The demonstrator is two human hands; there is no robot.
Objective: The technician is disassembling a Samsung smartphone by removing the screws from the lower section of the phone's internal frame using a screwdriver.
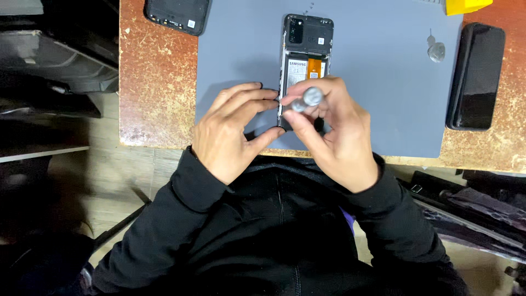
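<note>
My right hand [337,129] is pinched around a small silver-capped screwdriver [307,100], thumb and fingertips closed on its barrel, the round cap facing up at me and the tip hidden beneath my fingers. It stands over the lower half of an opened smartphone [305,52], which lies back-side up with its rear cover off, showing a black upper frame with the camera module at 12 o'clock and a battery with an orange flex strip below that. My left hand [233,134] sits at 9 o'clock of the phone, fingers spread and laid flat, the fingertips touching the phone's left edge and the thumb reaching toward its bottom corner. The phone rests on a grey work mat [383,98] that covers the middle of a worn, rust-brown counter [156,93]. At 10 o'clock from my hands, straddling the mat's far left corner, lies a black phone back cover [176,15], inner side up. At 3 o'clock, well apart on the counter just beside the mat's right edge, lies a second dark phone [476,77], screen up. Near the mat's far right corner sits a small clear plastic pick [436,51], and at 1 o'clock a yellow object [466,5] is cut by the frame. My black sleeves [181,219] fill the near edge.
</note>
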